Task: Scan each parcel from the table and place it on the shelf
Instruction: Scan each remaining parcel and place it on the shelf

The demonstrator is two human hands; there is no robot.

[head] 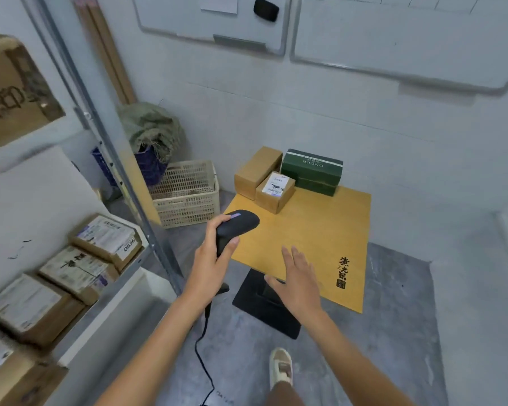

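A black handheld scanner (237, 227) is gripped by the left hand (210, 259) above the near-left edge of the yellow table (320, 230), while the right hand (298, 285) is held flat with fingers spread, holding nothing. Three parcels are grouped at the far edge of the table: a plain brown box (255, 171), a small labelled box (274, 191) and a green box (313, 171). Several labelled parcels (71, 268) are seen on the shelf (123, 273) at left.

So three parcels sit at the table's (320, 230) far edge: a long box (255, 171) at the far left corner, a small box (274, 191) just in front of it, touching, and a box (313, 171) to their right. Basket (188, 194) is on the floor left of the table, with the shelf (71, 259) further left, parcels (71, 268) lined up on it.
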